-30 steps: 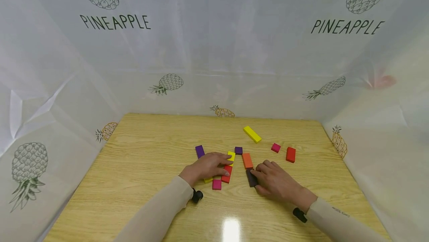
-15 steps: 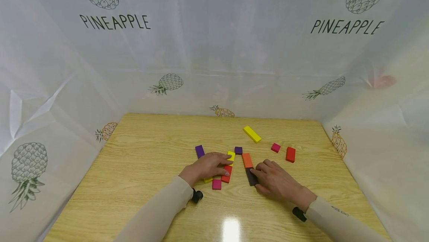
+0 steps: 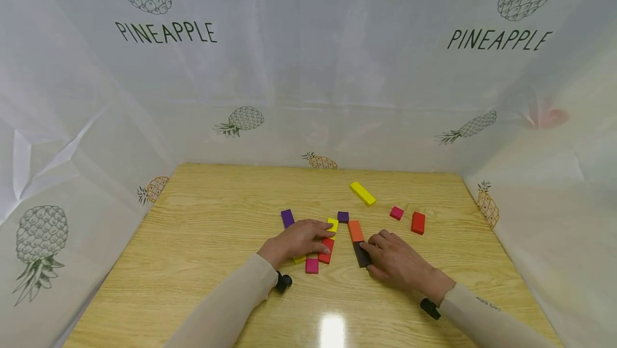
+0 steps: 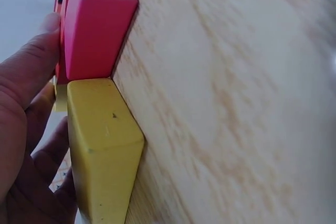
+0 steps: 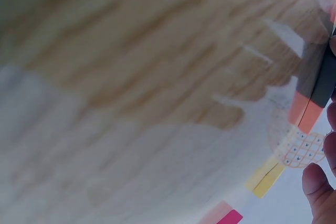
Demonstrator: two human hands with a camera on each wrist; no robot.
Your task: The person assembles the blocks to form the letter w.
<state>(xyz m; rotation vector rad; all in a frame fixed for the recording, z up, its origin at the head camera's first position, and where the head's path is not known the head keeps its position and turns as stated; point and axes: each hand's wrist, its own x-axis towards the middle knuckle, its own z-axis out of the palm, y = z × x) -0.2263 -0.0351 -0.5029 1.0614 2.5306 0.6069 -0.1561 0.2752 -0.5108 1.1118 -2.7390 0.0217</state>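
My left hand (image 3: 300, 238) lies with its fingers spread across a yellow block (image 3: 332, 224) and a red block (image 3: 326, 250) set end to end. Beside the thumb lies a magenta block (image 3: 311, 266). Another yellow block (image 4: 105, 129), partly under the hand, shows large in the left wrist view. My right hand (image 3: 396, 259) touches a black block (image 3: 360, 256) along its right side, index fingertip at its edge and thumb by the near corner. That black block meets an orange block (image 3: 355, 231) end to end. A small purple block (image 3: 343, 217) sits between the two rows.
A long purple block (image 3: 287, 218) sticks out beyond the left hand. Farther back lies a long yellow block (image 3: 362, 193). To the right are a small magenta block (image 3: 396, 212) and a red block (image 3: 418, 222). A pineapple-print sheet (image 3: 308, 80) surrounds the wooden table (image 3: 202, 219).
The black block has shifted very slightly away from the person, closing up against the orange block, with the right hand moving along. The left hand stays in place.
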